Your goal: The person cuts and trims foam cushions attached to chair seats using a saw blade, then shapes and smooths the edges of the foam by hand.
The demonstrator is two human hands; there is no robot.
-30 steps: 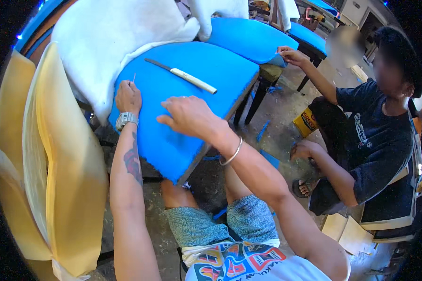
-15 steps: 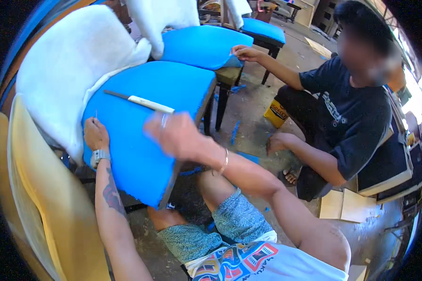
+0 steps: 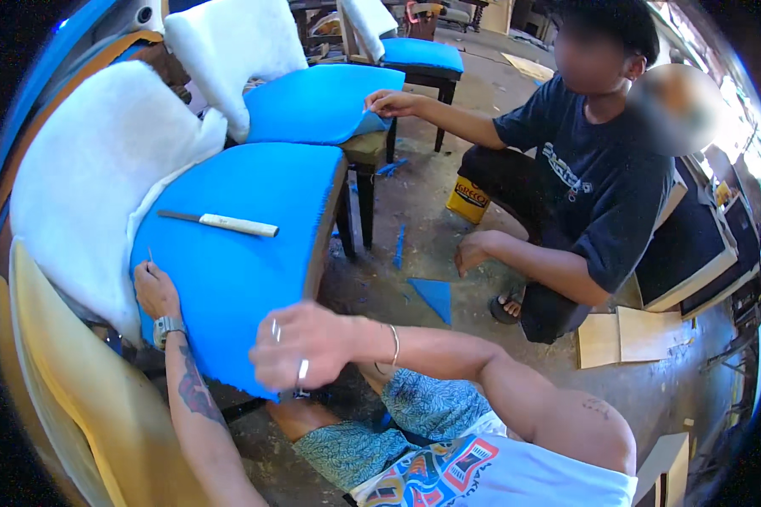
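Observation:
My left hand (image 3: 156, 291) rests at the left edge of a blue chair seat (image 3: 254, 182), beside the white padded backrest (image 3: 80, 152). Its fingers close round a thin, pin-like piece (image 3: 150, 253) that points up. Curled into a fist, my right hand (image 3: 300, 348) is over the seat's near corner. Bright metal glints at its fingers; whether it grips anything cannot be made out. On the seat lies a knife (image 3: 237, 226) with a dark blade and a pale handle, apart from both hands.
A person in a dark shirt (image 3: 600, 194) crouches at the right, one hand (image 3: 389, 103) at the edge of another blue seat (image 3: 321, 101). A yellow can (image 3: 467, 200) and blue scraps (image 3: 434, 297) are on the floor. Curved tan foam (image 3: 101, 363) stands at my left.
My right hand has come down from the middle of the seat toward its near corner. The left hand keeps its place at the seat edge. The whole view has shifted.

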